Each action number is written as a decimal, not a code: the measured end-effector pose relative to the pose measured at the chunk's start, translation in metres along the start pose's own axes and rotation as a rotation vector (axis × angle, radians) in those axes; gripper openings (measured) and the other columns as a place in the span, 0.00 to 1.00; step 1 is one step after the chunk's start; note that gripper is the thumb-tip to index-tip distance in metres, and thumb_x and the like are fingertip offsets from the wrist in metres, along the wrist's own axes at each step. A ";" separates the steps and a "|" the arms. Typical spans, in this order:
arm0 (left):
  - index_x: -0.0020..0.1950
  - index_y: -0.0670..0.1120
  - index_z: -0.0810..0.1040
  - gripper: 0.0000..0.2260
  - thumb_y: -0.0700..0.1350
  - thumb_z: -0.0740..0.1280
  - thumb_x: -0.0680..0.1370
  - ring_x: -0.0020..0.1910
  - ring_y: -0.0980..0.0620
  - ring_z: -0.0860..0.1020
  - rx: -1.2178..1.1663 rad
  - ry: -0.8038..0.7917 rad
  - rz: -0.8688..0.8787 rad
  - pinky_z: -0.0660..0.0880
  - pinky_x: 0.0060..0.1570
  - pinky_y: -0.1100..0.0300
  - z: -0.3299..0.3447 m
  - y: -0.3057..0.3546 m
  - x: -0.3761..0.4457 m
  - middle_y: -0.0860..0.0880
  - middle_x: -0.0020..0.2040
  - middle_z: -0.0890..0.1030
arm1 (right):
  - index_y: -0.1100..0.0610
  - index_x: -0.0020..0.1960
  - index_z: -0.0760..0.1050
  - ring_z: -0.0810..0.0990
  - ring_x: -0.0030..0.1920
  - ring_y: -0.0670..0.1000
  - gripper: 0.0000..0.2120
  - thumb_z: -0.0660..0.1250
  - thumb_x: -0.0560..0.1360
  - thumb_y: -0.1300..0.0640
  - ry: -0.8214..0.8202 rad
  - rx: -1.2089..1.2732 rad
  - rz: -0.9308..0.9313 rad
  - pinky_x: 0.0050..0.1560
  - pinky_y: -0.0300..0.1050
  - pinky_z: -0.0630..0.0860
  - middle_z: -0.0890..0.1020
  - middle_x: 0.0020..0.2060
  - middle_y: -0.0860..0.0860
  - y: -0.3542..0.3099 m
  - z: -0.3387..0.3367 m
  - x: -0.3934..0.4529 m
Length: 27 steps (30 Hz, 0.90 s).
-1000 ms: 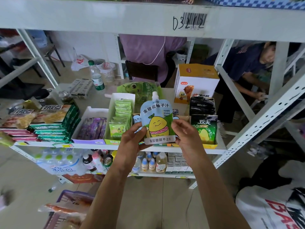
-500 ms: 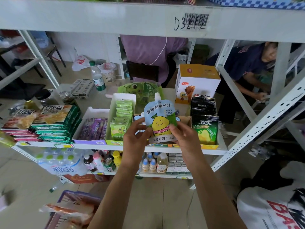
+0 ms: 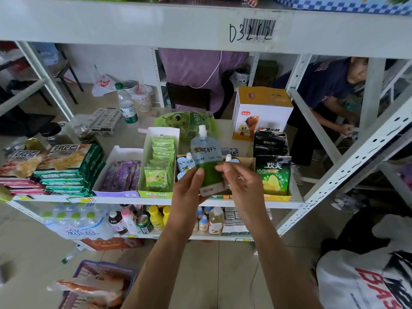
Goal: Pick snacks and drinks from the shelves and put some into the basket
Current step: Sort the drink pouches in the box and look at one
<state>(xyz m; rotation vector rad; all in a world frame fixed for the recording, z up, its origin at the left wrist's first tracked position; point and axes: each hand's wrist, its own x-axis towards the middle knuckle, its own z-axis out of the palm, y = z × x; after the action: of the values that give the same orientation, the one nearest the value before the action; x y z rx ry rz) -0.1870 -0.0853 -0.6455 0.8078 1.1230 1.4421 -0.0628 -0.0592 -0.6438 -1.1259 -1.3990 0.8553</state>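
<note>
Both forearms reach forward and up from the bottom of the view, and the two hands meet in front of the middle white metal shelf point(image 3: 223, 200). The left hand point(image 3: 187, 192) holds the soft blue and green plastic drink pouch with a white spout cap point(image 3: 207, 161) from below, its thumb pressed on the lower front and the other fingers curled behind it. The right hand point(image 3: 243, 186) is at the right edge of the pouch, its fingers spread loose and only the index finger and thumb near the edge; I cannot tell if they really pinch it. The pouch stands upright in the air, just above the open brown cardboard box point(image 3: 245, 162) where similar pouches stay. Compared with half a second ago, the pouch was turned: then it showed the yellow cartoon fruit face, now it shows a plain side with small print and a green lower half, and the right hand has opened more. The pouch is flat, glossy and a little wrinkled. Beside the box are shiny green foil snack bags point(image 3: 273, 175) on the right and small light green sachets in a white carton tray point(image 3: 159, 166) on the left. The purple plastic basket with lattice walls point(image 3: 104, 267) stays on the floor at the lower left, with an orange wrapped snack point(image 3: 89, 288) lying in it.
</note>
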 end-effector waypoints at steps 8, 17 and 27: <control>0.54 0.44 0.82 0.12 0.45 0.60 0.83 0.57 0.43 0.82 -0.084 -0.001 -0.091 0.78 0.56 0.50 -0.007 0.000 0.000 0.41 0.54 0.84 | 0.52 0.49 0.80 0.82 0.45 0.51 0.05 0.68 0.78 0.61 0.066 0.034 0.191 0.48 0.52 0.79 0.84 0.43 0.50 0.012 -0.010 0.006; 0.55 0.39 0.79 0.08 0.41 0.64 0.81 0.52 0.45 0.82 -0.013 0.067 -0.051 0.80 0.47 0.54 -0.017 0.001 0.004 0.39 0.53 0.83 | 0.52 0.48 0.82 0.84 0.49 0.57 0.05 0.69 0.76 0.61 0.066 0.206 0.256 0.54 0.65 0.79 0.85 0.45 0.55 0.010 -0.013 0.001; 0.49 0.45 0.81 0.06 0.40 0.64 0.81 0.49 0.48 0.82 -0.038 0.049 -0.049 0.81 0.45 0.56 -0.018 0.005 0.003 0.44 0.49 0.84 | 0.57 0.51 0.81 0.83 0.47 0.54 0.05 0.69 0.76 0.61 0.058 0.267 0.307 0.50 0.52 0.79 0.85 0.47 0.58 0.004 -0.014 -0.002</control>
<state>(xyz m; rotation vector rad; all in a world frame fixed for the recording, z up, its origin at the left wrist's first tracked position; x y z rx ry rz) -0.2055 -0.0859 -0.6467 0.7174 1.1417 1.4448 -0.0487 -0.0609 -0.6460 -1.1616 -1.0415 1.1808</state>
